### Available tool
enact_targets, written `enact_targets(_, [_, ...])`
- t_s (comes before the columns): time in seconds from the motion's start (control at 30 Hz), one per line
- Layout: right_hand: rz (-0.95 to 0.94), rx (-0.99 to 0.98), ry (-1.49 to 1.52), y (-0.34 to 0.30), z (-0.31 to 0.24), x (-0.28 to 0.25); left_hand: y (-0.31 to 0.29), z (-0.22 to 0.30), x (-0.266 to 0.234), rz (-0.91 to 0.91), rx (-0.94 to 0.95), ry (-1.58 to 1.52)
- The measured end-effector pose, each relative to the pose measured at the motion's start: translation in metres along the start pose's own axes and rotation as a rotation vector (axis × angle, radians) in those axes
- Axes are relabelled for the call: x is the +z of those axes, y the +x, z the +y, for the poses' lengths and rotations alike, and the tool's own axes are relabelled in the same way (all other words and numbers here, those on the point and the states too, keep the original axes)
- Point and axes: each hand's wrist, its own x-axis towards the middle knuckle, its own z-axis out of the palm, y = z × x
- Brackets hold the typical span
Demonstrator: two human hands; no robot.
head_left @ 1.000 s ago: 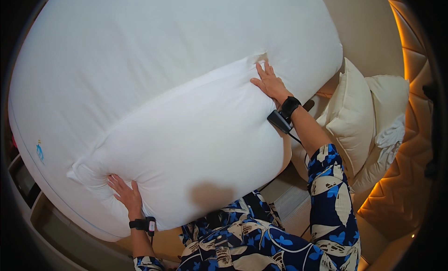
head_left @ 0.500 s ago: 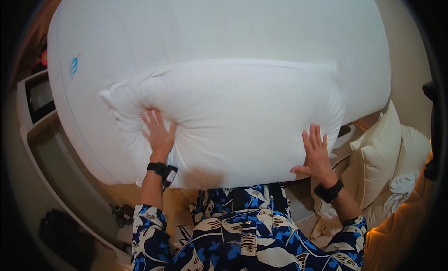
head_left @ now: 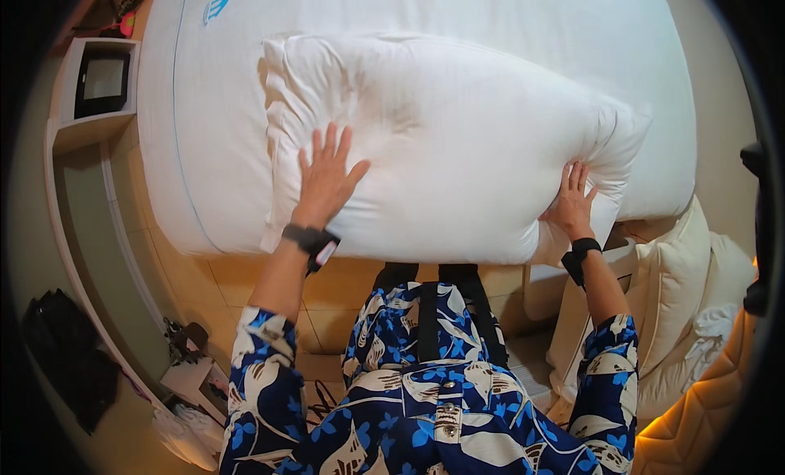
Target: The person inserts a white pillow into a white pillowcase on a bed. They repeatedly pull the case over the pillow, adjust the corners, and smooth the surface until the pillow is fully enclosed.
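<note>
A plump white pillow (head_left: 458, 156) lies on the white-covered bed (head_left: 213, 140), its near edge along the bed's front. My left hand (head_left: 327, 181) is spread over the pillow's left part, fingers apart and pointing away from me. At the right end, my right hand (head_left: 575, 203) presses into the pillow with fingers stretched out and thumb apart. Deep folds run out from it toward the right corner. Neither hand grips anything. Wrinkles gather along the pillow's left edge, and a shallow dent shows near its upper middle.
Cream cushions (head_left: 675, 271) lean at the right, next to a quilted panel (head_left: 695, 401) lit in orange. A pale shelf unit (head_left: 102, 140) holding a dark box (head_left: 102, 82) stands along the left. A black bag (head_left: 65, 352) is at lower left, above a tiled floor (head_left: 327, 303).
My right hand has gone from beside the pillow's right edge to pressing into it, creasing that end. My left hand's deep press has eased, and the left side has smoothed. The view has shifted.
</note>
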Motion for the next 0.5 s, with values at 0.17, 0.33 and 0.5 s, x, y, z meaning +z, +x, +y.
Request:
enact_targets(0.17, [0.074,0.003,-0.009,-0.010,0.000,0.013,-0.081,-0.050,0.060,0.100,-0.209,0.097])
enact_targets(0.33, [0.099,-0.004,-0.032,0.000,0.004,0.024,-0.059,-0.058,0.110,0.266,-0.203,0.098])
enact_targets(0.5, [0.082,0.014,0.004,-0.001,0.001,0.017,-0.057,-0.060,0.104,0.263,-0.239,0.065])
